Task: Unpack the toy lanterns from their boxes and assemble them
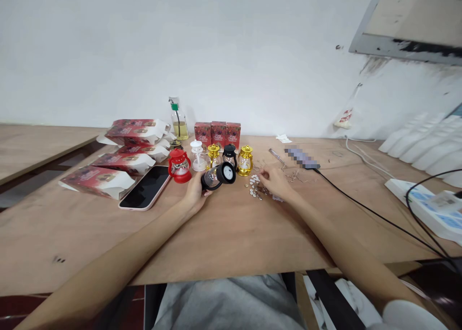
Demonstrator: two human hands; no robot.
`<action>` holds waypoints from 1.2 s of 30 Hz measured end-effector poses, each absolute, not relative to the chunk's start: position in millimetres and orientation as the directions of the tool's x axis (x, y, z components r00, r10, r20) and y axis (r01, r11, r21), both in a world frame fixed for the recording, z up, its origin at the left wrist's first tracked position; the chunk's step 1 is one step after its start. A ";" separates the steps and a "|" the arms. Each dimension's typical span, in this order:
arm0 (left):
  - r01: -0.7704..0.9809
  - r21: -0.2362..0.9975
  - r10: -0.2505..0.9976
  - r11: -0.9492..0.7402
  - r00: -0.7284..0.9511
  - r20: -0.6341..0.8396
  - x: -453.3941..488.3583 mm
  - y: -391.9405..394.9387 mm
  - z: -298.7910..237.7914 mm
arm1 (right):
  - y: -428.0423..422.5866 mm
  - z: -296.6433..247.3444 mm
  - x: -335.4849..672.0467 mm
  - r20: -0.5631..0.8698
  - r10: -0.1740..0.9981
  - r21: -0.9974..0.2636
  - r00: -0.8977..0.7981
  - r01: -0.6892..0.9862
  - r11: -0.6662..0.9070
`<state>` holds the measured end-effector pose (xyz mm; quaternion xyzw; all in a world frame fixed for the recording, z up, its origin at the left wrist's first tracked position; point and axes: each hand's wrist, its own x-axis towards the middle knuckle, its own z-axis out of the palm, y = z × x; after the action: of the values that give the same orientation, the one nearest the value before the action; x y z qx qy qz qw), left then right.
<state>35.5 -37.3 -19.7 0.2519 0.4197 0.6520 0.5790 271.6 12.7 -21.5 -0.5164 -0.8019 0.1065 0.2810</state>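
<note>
My left hand [195, 193] is closed round a small black lantern [213, 177], which is tipped so that its round base with a white centre faces me. Over a pile of small white discs [253, 185] and shiny metal bits, my right hand [276, 180] has its fingers pinched together. Whatever is between those fingertips is too small to tell. Behind the held lantern stand a red lantern [180, 166], a white lantern [197, 156], another black lantern [230, 155] and a gold lantern [246, 160], with a second gold one [213, 152] partly hidden.
A phone [146, 188] and several red-and-white boxes [103, 180] lie at left. Red boxes [218, 133] and a pump bottle [179, 123] stand near the wall. To the right are a cabled device [302, 157], thin wires [298, 176] and a power strip [426, 207].
</note>
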 end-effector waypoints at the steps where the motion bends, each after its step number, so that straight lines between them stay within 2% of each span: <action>1: -0.545 0.838 0.966 0.026 -0.204 -0.162 35.6 -37.7 -19.1 | 10.5 -20.2 271.7 0.330 0.884 -0.455 -0.330 0.766 0.455; 9: -0.558 0.830 0.963 0.030 -0.208 -0.174 37.5 -39.6 -15.3 | 7.6 -18.6 273.2 0.315 0.843 -0.412 -0.436 0.737 0.535; 14: -0.561 0.827 0.960 0.036 -0.210 -0.185 37.7 -40.2 -14.8 | 6.9 -18.7 273.6 0.270 0.851 -0.466 -0.450 0.713 0.525; 23: -0.553 0.832 0.959 0.035 -0.216 -0.184 38.8 -41.3 -12.9 | 3.3 -20.4 269.2 0.345 0.770 -0.383 -0.537 0.669 0.637; 27: -0.547 0.836 0.959 0.041 -0.212 -0.186 38.8 -41.2 -13.1 | 2.3 -22.1 267.3 0.323 0.732 -0.354 -0.600 0.640 0.682; 32: -0.535 0.843 0.962 0.049 -0.202 -0.184 37.6 -40.4 -14.8 | 1.1 -21.3 267.4 0.274 0.734 -0.428 -0.621 0.605 0.672; 36: -0.513 0.855 0.968 0.068 -0.173 -0.181 37.3 -39.9 -15.7 | -0.1 -22.5 266.2 0.336 0.711 -0.413 -0.617 0.582 0.700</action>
<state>37.3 -39.9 -15.7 0.2614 0.4348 0.6306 0.5873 266.2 -0.1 -22.5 -0.3636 -0.8894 0.1328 0.2431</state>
